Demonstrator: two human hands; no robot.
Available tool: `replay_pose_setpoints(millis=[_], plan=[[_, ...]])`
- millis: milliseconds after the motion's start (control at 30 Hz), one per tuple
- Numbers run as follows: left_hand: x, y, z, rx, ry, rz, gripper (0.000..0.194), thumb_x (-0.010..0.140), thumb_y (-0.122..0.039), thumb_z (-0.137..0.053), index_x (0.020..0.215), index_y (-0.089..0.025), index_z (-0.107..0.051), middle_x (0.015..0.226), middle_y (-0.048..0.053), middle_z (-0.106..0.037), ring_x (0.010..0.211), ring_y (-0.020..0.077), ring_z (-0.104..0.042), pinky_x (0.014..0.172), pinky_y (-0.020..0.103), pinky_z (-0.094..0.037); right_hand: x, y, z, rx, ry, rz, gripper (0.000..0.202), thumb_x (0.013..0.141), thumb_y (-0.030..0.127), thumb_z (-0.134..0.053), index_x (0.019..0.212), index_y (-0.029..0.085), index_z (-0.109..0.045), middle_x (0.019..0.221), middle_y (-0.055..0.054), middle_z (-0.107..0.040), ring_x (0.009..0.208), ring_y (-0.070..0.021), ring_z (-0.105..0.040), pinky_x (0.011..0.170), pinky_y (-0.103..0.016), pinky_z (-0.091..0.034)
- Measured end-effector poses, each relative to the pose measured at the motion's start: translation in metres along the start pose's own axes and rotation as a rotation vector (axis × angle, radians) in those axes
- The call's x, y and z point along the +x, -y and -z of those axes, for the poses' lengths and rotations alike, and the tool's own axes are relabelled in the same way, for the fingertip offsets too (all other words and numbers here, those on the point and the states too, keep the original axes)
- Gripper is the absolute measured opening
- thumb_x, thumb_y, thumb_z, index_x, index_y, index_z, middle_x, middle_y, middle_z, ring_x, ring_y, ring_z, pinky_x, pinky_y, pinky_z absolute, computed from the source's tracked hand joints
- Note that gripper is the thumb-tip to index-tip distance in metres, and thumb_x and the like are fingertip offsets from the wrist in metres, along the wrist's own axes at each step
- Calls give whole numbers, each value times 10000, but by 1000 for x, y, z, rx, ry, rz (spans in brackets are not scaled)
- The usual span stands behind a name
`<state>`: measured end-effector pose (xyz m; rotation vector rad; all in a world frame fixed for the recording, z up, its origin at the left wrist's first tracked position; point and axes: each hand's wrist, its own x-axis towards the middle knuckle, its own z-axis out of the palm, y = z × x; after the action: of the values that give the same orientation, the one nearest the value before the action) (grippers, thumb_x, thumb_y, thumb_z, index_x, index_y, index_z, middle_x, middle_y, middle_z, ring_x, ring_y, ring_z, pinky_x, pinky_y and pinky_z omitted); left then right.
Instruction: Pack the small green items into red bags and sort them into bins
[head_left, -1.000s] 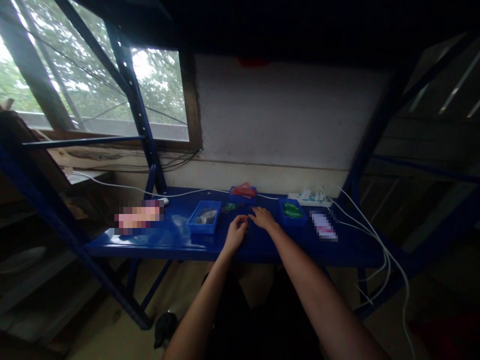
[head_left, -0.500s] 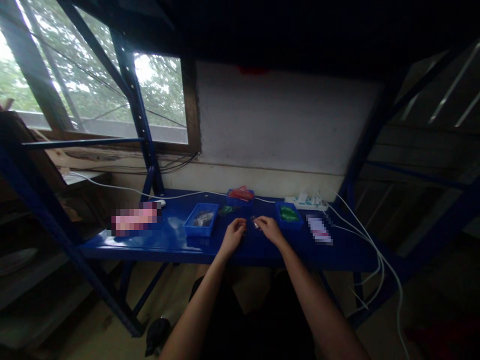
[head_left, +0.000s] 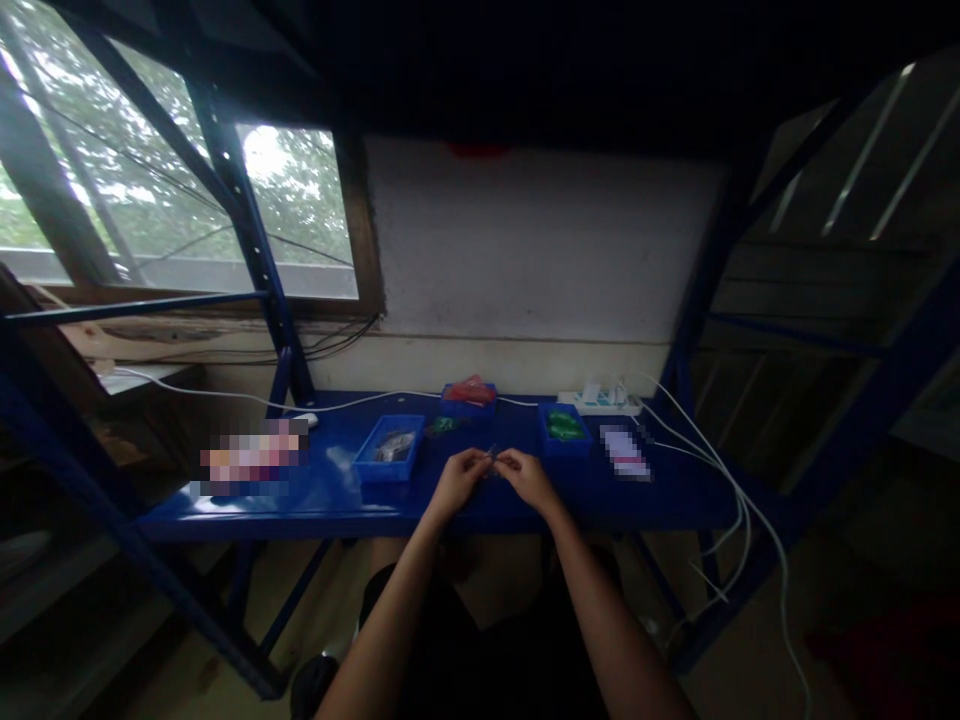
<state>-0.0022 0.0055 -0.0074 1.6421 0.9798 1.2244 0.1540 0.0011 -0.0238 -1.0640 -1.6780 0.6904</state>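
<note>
Now pinching a small, indistinct item (head_left: 492, 454) with left hand (head_left: 459, 482) and right hand (head_left: 529, 482), near the front edge of the table (head_left: 321, 480), between a grey-filled bin (head_left: 384, 472) and a green-filled bin (head_left: 567, 447), with a red-filled bin (head_left: 468, 408) by the back edge.

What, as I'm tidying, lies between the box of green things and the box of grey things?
In the head view: a small greenish item, beside the grey-filled box; the left hand and right hand are nearer the table's front edge.
</note>
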Motion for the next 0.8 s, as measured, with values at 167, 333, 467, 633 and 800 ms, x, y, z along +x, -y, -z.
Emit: replay_pose_setpoints(millis=[167, 333, 467, 633, 800], plan=[[1, -1, -2, 17, 7, 42, 343, 657, -479, -627, 693, -138, -628, 576, 8, -612, 536, 135, -513, 527, 226, -352, -1, -4, 1, 2, 6, -24, 154, 809, 310, -535, 772, 187, -620, 743, -17, -681, 698, -165, -629, 665, -277, -472], [0, -1, -2, 58, 16, -2, 320, 705, -453, -586, 676, -135, -611, 557, -5, -572, 517, 123, -474, 517, 222, -332, 0, -6, 4, 33, 6, -37, 180, 821, 331, -522, 765, 188, -616, 699, -11, -657, 670, -160, -616, 643, -267, -467], [-2, -3, 0, 78, 47, -51, 280, 742, -418, -558, 674, -147, -575, 561, -17, -550, 532, 120, -468, 537, 221, -343, 1, -7, 3, -5, 10, -8, 201, 825, 351, -528, 782, 191, -642, 735, -19, -672, 710, -173, -623, 670, -280, -473], [-2, -2, 1, 115, 89, -96, 260, 762, -388, -542, 661, -148, -560, 587, -14, -556, 561, 120, -472, 564, 222, -359, 1, -7, 2, 64, 15, 8, 170, 786, 320, -581, 871, 195, -658, 831, -31, -700, 771, -181, -640, 730, -307, -488], [-2, 0, -1, 124, 76, -74, 267, 761, -389, -559, 648, -148, -557, 567, -19, -544, 538, 113, -453, 539, 219, -341, 2, -8, 3, 115, 30, -6, 123, 757, 304, -606, 786, 189, -640, 777, -19, -680, 759, -177, -631, 737, -310, -483]])
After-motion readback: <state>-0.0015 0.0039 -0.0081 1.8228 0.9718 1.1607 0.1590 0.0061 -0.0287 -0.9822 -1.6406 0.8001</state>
